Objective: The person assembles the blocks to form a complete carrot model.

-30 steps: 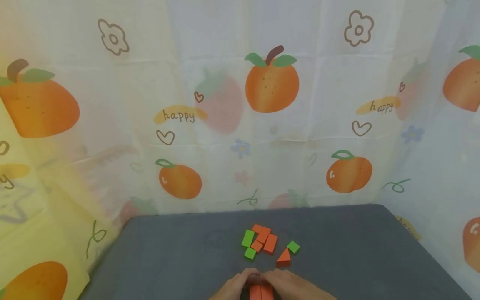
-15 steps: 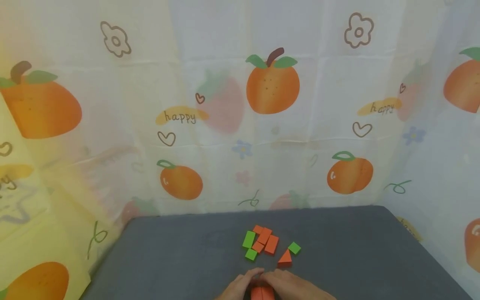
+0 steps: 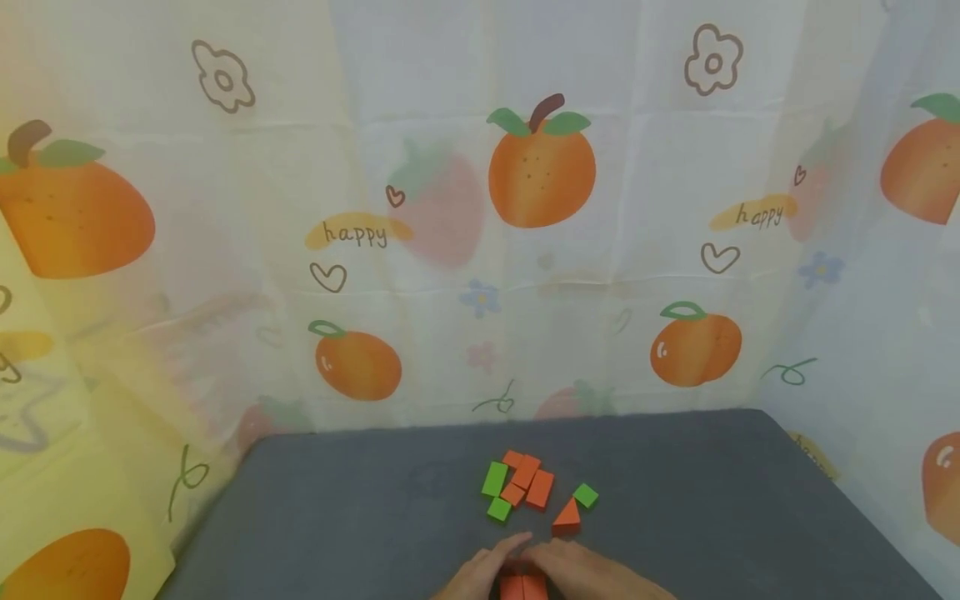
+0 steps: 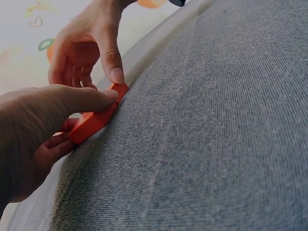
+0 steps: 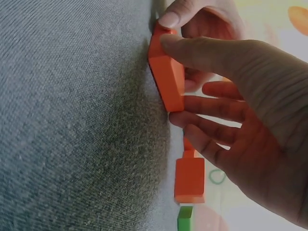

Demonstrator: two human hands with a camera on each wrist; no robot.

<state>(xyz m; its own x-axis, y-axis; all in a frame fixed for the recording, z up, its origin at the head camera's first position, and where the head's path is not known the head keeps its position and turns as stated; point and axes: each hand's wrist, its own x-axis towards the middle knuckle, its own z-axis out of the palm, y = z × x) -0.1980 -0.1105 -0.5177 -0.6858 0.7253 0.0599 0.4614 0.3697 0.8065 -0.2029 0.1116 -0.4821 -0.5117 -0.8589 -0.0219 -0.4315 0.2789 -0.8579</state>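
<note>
- Pair of smooth orange-red blocks (image 3: 524,588): laid side by side at the near edge of the head view, on the dark grey woven cloth (image 3: 337,517); being partly covered by the hands, their full outline cannot be told.
- Left hand (image 3: 477,575): the pair is gripped narrowly, with the thumb laid along one face and the fingers curled at another.
- Right hand (image 3: 588,572): the pair is pinched between the thumb and the fingertips, which are set at a far edge.
- Hold: the blocks are apparently pressed from both sides so that their faces meet evenly along the seam.
- Beyond: an orange-red triangular block (image 3: 567,518) is placed just beside a green square block (image 3: 586,496); to their left, a close cluster is formed by orange-red blocks (image 3: 540,489) and a green rectangular block (image 3: 494,479), apparently left clear of the hands for working room.
</note>
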